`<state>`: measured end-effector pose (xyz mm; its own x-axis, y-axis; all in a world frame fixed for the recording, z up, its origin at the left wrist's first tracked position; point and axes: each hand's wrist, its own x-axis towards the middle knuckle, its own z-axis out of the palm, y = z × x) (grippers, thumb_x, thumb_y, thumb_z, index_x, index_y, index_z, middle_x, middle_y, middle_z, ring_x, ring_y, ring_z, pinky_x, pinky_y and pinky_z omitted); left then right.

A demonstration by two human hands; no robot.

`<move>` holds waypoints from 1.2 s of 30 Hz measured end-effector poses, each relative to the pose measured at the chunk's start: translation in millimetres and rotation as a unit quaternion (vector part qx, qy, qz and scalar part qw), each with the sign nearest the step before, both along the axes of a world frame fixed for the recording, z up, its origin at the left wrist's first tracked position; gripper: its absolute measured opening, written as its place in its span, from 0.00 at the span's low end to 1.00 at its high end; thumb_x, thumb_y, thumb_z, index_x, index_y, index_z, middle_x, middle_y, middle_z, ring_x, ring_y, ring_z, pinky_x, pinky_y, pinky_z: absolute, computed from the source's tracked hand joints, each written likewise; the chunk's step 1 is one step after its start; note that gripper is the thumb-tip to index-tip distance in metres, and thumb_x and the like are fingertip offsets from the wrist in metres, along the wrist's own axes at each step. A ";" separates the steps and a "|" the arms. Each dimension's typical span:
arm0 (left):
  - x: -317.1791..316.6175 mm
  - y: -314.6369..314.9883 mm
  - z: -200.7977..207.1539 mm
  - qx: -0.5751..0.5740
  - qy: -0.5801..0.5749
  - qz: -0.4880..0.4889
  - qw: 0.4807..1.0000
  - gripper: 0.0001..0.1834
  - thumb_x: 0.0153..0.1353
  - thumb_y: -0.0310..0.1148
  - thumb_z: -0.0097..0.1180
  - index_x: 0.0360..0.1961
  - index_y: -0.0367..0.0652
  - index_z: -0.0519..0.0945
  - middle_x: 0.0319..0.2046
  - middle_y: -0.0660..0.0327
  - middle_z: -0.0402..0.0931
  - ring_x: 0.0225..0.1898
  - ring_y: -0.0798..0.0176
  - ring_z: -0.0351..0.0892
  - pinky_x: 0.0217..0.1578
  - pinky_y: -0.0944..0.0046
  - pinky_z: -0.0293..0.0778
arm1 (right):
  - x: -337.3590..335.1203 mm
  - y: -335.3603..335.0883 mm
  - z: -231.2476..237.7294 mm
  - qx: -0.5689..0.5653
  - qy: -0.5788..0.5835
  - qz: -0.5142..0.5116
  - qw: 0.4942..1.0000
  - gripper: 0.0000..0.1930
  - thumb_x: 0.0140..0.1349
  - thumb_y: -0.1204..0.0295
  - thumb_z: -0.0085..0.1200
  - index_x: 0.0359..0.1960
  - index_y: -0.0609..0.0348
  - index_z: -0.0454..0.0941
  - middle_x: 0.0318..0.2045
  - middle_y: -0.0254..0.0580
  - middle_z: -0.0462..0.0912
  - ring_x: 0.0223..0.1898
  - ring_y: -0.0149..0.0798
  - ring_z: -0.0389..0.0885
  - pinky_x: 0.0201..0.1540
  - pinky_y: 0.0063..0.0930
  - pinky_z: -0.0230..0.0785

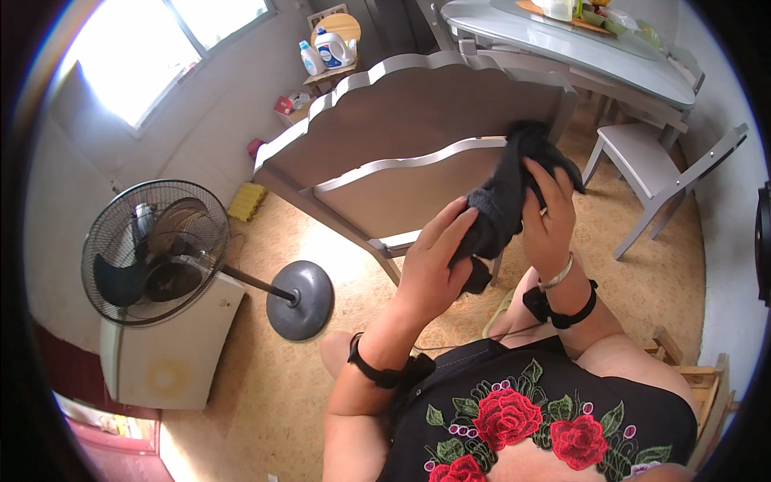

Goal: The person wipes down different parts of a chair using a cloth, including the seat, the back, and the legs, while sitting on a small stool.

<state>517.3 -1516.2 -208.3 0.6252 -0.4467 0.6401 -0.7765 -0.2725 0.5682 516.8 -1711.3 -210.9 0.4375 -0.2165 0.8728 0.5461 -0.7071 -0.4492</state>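
- The left hand [434, 259] is raised in front of the chest, its fingers [450, 227] long and only a little bent, lying close together along the lower part of a black cloth [504, 191]; the thumb side is turned away, so whether it pinches from behind cannot be told.
- The right hand [551, 217] grips the same black cloth higher up, its fingers [543, 178] curled over the bunched fabric and pressed into it.
- The black cloth is one piece, as far as the view allows, crumpled and hanging between both hands, held in the air above the lap and in front of a grey headboard [418, 136].
- A short tail of the cloth dangles below the left hand.
- Each wrist wears one black strap, two in all; the right wrist also carries one silver bangle [556, 277].
- The grey headboard stands tilted on the tan floor [265, 377], one of its kind.
- One standing fan [157, 251] with a round grey base sits at the left, touching a white box-shaped appliance [173, 353].
- Two detergent bottles [325, 50] stand on a small stool near the window.
- One grey table [578, 48] and one grey chair [654, 173] stand at the upper right, near each other.
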 end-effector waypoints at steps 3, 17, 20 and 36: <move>12.6 -6.2 3.6 0.041 -0.095 0.013 0.995 0.32 0.41 0.19 0.54 0.54 0.40 0.73 0.56 0.48 0.69 0.52 0.44 0.72 0.50 0.53 0.72 | 12.6 0.9 -0.2 -0.071 0.015 -0.071 0.995 0.19 0.55 0.80 0.52 0.50 0.61 0.76 0.41 0.62 0.76 0.39 0.61 0.76 0.48 0.41 0.69; 12.0 46.4 -19.9 -0.057 0.011 0.088 0.994 0.29 0.43 0.18 0.50 0.53 0.38 0.75 0.54 0.46 0.72 0.54 0.44 0.72 0.54 0.56 0.69 | 41.1 65.7 5.5 -0.315 0.172 -0.041 0.932 0.20 0.56 0.73 0.48 0.52 0.52 0.76 0.32 0.39 0.83 0.32 0.40 0.82 0.33 0.33 0.74; 8.0 66.8 -29.8 -0.090 0.023 0.112 0.989 0.28 0.44 0.16 0.49 0.52 0.36 0.75 0.53 0.45 0.72 0.53 0.44 0.74 0.55 0.58 0.69 | 45.6 90.5 4.9 -0.293 0.161 -0.007 0.942 0.19 0.55 0.73 0.48 0.50 0.53 0.76 0.31 0.39 0.83 0.31 0.40 0.82 0.31 0.32 0.74; -13.8 117.4 -59.6 -0.220 0.185 0.178 0.941 0.25 0.50 0.17 0.47 0.54 0.31 0.73 0.44 0.55 0.77 0.46 0.66 0.75 0.50 0.69 0.69 | 75.1 153.3 6.6 -0.327 -0.022 0.198 0.924 0.16 0.57 0.72 0.47 0.46 0.50 0.81 0.40 0.41 0.82 0.41 0.44 0.80 0.45 0.36 0.72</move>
<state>503.4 -1398.8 -267.9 0.9015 0.0907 0.4231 -0.4071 -0.1539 0.9003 591.9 -1558.0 -204.2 0.3315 0.5320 0.7792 0.8272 -0.5611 0.0311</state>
